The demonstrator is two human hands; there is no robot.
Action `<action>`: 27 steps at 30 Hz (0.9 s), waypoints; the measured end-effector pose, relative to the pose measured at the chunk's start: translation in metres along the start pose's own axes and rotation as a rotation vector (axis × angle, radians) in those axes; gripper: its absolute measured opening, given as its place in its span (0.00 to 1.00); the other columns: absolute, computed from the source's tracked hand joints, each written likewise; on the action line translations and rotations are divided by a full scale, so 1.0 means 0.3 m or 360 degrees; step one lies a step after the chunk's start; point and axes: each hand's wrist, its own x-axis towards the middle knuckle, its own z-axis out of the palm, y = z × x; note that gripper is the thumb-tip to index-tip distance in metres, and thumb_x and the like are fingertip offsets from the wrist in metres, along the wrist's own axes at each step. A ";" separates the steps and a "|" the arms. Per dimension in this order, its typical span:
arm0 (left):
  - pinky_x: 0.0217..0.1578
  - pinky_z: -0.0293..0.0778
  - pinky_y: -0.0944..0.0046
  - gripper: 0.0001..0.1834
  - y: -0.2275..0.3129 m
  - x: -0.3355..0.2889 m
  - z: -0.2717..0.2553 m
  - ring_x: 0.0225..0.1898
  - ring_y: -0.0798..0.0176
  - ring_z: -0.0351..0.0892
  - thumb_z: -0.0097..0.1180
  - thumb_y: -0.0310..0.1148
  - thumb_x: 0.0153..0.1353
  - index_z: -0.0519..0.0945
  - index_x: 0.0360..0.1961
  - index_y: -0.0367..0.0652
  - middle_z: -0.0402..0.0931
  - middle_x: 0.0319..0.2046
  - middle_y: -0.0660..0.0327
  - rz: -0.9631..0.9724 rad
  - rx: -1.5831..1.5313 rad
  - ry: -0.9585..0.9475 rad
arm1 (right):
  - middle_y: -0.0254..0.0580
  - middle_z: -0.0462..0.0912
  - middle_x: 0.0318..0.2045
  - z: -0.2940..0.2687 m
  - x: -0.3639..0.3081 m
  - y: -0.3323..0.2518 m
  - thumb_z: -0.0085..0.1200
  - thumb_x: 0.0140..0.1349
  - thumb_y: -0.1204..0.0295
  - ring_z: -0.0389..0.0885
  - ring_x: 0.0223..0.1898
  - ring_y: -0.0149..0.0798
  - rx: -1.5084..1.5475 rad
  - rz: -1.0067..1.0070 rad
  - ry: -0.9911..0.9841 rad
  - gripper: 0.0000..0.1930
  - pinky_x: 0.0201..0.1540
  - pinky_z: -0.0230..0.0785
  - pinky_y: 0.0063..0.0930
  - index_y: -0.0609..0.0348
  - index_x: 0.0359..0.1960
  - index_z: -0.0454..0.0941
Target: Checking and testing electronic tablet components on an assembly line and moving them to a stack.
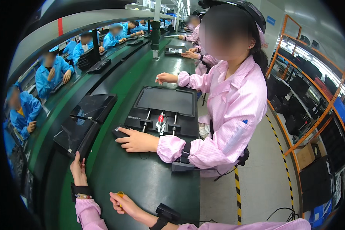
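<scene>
My left hand (78,169) reaches to the near corner of a black flat panel (73,135), its fingers stretched out and the tips at the panel's edge. This panel lies on the green line to the left, a second glossy black panel (96,105) just beyond it. Low in the middle, my right hand (127,206) is closed around a small yellow object (120,194). Most of that object is hidden by the fingers, so its kind cannot be made out. Both wrists wear black straps.
Ahead on the right, a co-worker in pink rests a hand (136,140) on a small black device beside a black fixture (163,102) with a red-handled clamp (161,118). Workers in blue sit across the line. An orange rack (291,147) stands at right.
</scene>
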 end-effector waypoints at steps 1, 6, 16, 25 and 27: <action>0.21 0.67 0.79 0.20 -0.002 -0.015 -0.026 0.18 0.75 0.66 0.66 0.44 0.52 0.75 0.26 0.37 0.65 0.19 0.69 0.0007 0.0002 -0.0030 | 0.22 0.52 0.17 -0.001 -0.004 -0.005 0.41 0.68 0.55 0.53 0.17 0.20 -0.0005 -0.0010 0.0001 0.19 0.17 0.45 0.15 0.49 0.21 0.57; 0.22 0.64 0.80 0.18 0.068 -0.221 -0.194 0.21 0.77 0.66 0.63 0.43 0.55 0.75 0.29 0.39 0.70 0.23 0.68 0.0093 0.0096 -0.0059 | 0.22 0.53 0.17 -0.010 -0.005 -0.011 0.41 0.68 0.56 0.53 0.17 0.20 -0.0027 -0.0058 0.0008 0.19 0.17 0.46 0.15 0.50 0.22 0.59; 0.27 0.71 0.76 0.15 0.178 -0.878 -0.591 0.16 0.77 0.61 0.55 0.36 0.63 0.69 0.21 0.43 0.67 0.19 0.68 0.0155 0.0249 0.0196 | 0.29 0.64 0.14 0.020 -0.047 -0.031 0.49 0.64 0.57 0.62 0.15 0.24 0.0051 -0.0176 0.0101 0.16 0.16 0.53 0.18 0.54 0.25 0.67; 0.31 0.72 0.72 0.08 0.117 -1.558 -0.839 0.22 0.74 0.69 0.58 0.30 0.60 0.74 0.31 0.36 0.74 0.25 0.64 -0.0039 0.0274 0.0361 | 0.23 0.61 0.15 -0.009 -0.027 -0.049 0.44 0.66 0.55 0.57 0.15 0.20 -0.0395 -0.0684 0.0326 0.19 0.18 0.47 0.17 0.47 0.19 0.64; 0.31 0.71 0.72 0.14 0.129 -1.708 -0.867 0.27 0.72 0.73 0.58 0.29 0.59 0.75 0.43 0.31 0.76 0.30 0.62 -0.0142 0.0313 0.0304 | 0.23 0.62 0.16 0.007 -0.077 -0.077 0.45 0.67 0.57 0.58 0.16 0.20 -0.0274 -0.0724 0.0212 0.17 0.18 0.50 0.16 0.49 0.21 0.65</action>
